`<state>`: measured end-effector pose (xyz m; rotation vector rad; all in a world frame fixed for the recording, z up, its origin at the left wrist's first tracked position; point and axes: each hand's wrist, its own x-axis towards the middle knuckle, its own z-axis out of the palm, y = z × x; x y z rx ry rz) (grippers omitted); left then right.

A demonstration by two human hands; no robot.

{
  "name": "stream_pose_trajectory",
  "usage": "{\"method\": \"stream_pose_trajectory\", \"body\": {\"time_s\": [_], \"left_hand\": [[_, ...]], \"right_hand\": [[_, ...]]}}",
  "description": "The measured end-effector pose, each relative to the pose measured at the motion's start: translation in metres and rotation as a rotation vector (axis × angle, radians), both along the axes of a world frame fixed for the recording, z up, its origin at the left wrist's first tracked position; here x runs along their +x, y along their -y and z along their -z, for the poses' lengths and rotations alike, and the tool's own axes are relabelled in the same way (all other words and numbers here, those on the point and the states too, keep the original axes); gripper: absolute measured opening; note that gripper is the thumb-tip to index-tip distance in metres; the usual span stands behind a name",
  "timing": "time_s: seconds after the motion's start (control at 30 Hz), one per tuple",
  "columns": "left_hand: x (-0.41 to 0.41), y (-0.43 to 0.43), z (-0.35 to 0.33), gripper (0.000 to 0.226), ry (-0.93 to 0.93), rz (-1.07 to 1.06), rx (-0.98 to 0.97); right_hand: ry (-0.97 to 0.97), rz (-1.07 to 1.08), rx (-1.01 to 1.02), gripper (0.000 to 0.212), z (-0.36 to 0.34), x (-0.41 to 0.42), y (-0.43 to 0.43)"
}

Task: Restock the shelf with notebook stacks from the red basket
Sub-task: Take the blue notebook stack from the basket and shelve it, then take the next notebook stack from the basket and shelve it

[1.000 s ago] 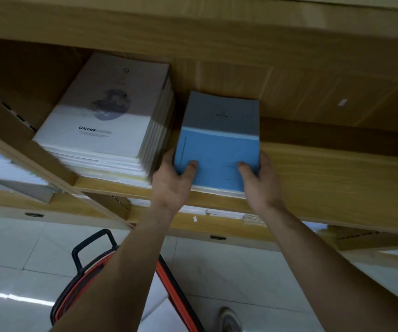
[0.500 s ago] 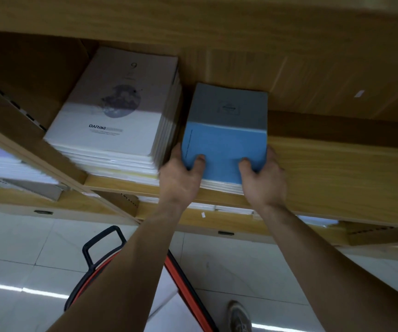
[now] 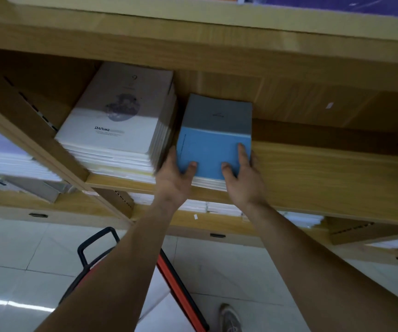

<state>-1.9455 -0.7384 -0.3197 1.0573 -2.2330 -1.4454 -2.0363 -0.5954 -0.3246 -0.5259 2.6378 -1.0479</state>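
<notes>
The shelf (image 3: pixel 325 178) fills the upper half of the view, a wooden board with a long bare run toward 3 o'clock. The basket (image 3: pixel 181 293) stands on the floor at 6 o'clock, mostly hidden behind the forearms, with its red rim and black handle showing.

The white stack (image 3: pixel 119 130) lies flat on the shelf at 10 o'clock, taller and wider than its neighbour. The blue stack (image 3: pixel 214 140) lies on the board just beside it at 3 o'clock of the white one, a narrow gap between them. Its near edge sits close to the board's front lip, so it looks not yet pushed fully home.

Both hands hold the blue stack at its near corners. The left hand (image 3: pixel 173 180) has its thumb on the cover and its fingers down the stack's 9 o'clock side. The right hand (image 3: pixel 243 180) mirrors it at the 3 o'clock side, thumb and forefinger laid on top.

The stack is probably fairly heavy for its size, being many thin books. The covers look smooth and soft, so the copies may slide over one another or fan out if squeezed on one side only. The side edges near the front corners, with thumbs pressing down, look like the safest hold. A flat push on the near edge should slide it deeper.
</notes>
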Motion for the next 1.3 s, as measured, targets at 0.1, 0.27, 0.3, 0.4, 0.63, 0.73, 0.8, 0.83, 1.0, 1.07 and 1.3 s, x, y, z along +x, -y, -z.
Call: {"method": "stream_pose_trajectory", "body": {"time_s": [0.1, 0.27, 0.3, 0.4, 0.63, 0.73, 0.8, 0.83, 1.0, 1.07, 1.3], "left_hand": [[-0.008, 0.003, 0.006, 0.056, 0.015, 0.012, -0.004], [-0.008, 0.007, 0.008, 0.059, 0.024, 0.046, -0.006], [-0.007, 0.007, 0.007, 0.06, 0.036, 0.044, 0.012], [0.015, 0.001, -0.001, 0.066, 0.064, 0.063, 0.035], [0.166, -0.011, 0.034, 0.061, 0.297, 0.169, -0.147], [0.227, -0.001, 0.077, 0.059, 0.511, 0.21, -0.168], [0.262, 0.005, 0.109, 0.065, 0.635, 0.191, -0.151], [0.278, 0.008, 0.125, 0.068, 0.683, 0.178, -0.143], [0.344, 0.02, 0.204, 0.076, 0.864, 0.102, -0.076], [0.361, 0.024, 0.237, 0.078, 0.928, 0.085, -0.066], [0.385, 0.043, 0.358, 0.082, 0.963, 0.104, -0.094]], "right_hand": [[-0.018, 0.039, 0.005, 0.069, 0.007, -0.008, 0.002], [0.006, 0.026, 0.002, 0.071, 0.011, -0.018, 0.0], [0.025, 0.026, 0.021, 0.072, 0.008, -0.017, -0.001], [-0.011, 0.012, 0.064, 0.08, -0.005, 0.0, -0.014], [-0.15, -0.068, 0.281, 0.079, 0.007, 0.117, -0.067], [-0.059, -0.194, 0.427, 0.081, 0.046, 0.16, -0.065], [-0.016, -0.274, 0.495, 0.082, 0.078, 0.181, -0.052], [0.0, -0.313, 0.518, 0.082, 0.094, 0.19, -0.044], [0.058, -0.521, 0.594, 0.08, 0.185, 0.236, -0.002], [0.066, -0.592, 0.591, 0.079, 0.222, 0.255, 0.01], [0.067, -0.827, 0.586, 0.08, 0.354, 0.309, 0.031]]}}
